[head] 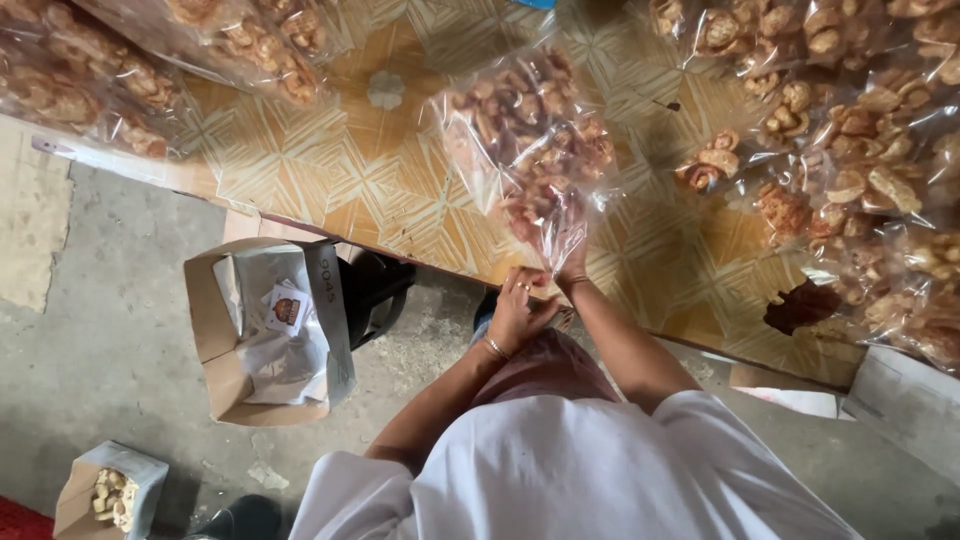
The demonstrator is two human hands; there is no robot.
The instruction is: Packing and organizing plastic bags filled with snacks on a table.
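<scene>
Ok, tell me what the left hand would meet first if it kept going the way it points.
Probably the twisted neck of the clear snack bag just beyond the left hand; the right hand is already there. Depth is unclear.

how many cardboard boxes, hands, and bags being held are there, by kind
Cardboard boxes on the floor: 2, a big one lined with paper and a small one with pale pieces.
Hands: 2, the left hand and the right hand.
Clear snack bag held at its neck: 1.
Total: 5. The other snack bags overlap too much to count.

Small snack-packing workshop: clear bags of fried crackers (530, 140) heaped on a patterned table (340, 170), open cardboard box (265, 335) on bare concrete floor (110, 330)
</scene>
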